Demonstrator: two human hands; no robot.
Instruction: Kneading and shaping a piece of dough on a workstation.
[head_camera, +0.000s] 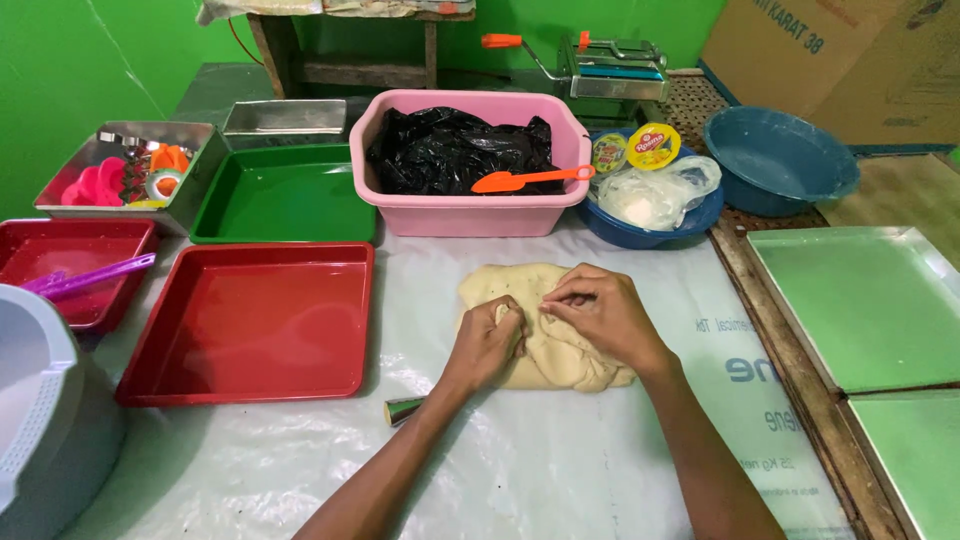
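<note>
Pale yellow dough (545, 330): soft, lumpy slab, lying mid-desk on clear plastic sheet (520, 470). Left hand (488, 345) curled shut, pinching near-left edge of dough. Right hand (600, 312) pressed flat-curved on top, fingertips nipping a fold at centre. For good working: fold edges inward, press with even weight, keep grip shallow to avoid tearing; sheet likely to slip, so hold mass steady. Small shiny metal cone (403, 409) just near-left of dough, beside left wrist. Left: glossy red square tray (250, 320). Far: green tray (285, 195), pink tub (465, 205) holding crumpled black bag (450, 150), orange spatula (530, 179) across rim. Far right: blue bowl (780, 160).
</note>
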